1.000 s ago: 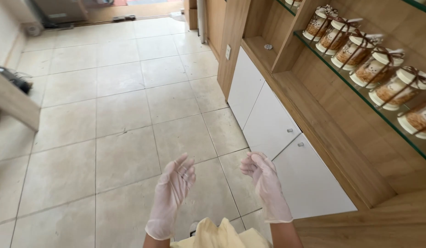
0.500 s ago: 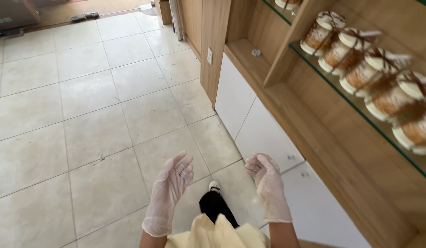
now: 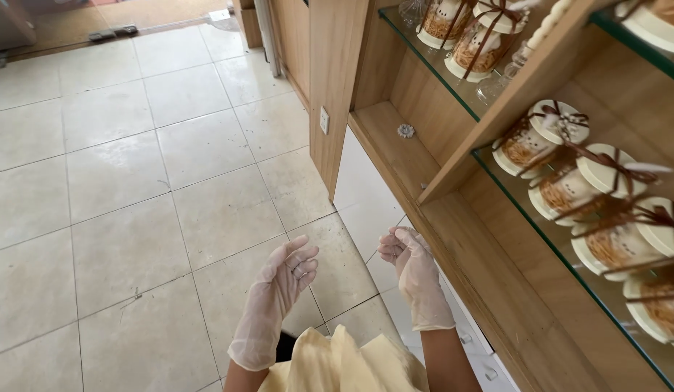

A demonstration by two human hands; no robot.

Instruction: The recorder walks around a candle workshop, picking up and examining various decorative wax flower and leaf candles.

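Left hand (image 3: 279, 301) & right hand (image 3: 413, 272): gloved, fingers loosely curled, empty, held mid-air over tile floor (image 3: 133, 181). Nearest things: ribboned jars (image 3: 562, 156) on glass shelf (image 3: 511, 189), up-right of right hand, well apart; right hand nearer.

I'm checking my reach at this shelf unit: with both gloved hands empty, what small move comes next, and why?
Probably lift the right hand up and rightward toward the ribbon-tied jars on the glass shelf. It is nearer the unit, and both it and the left hand hang empty over the tiled floor, touching nothing.
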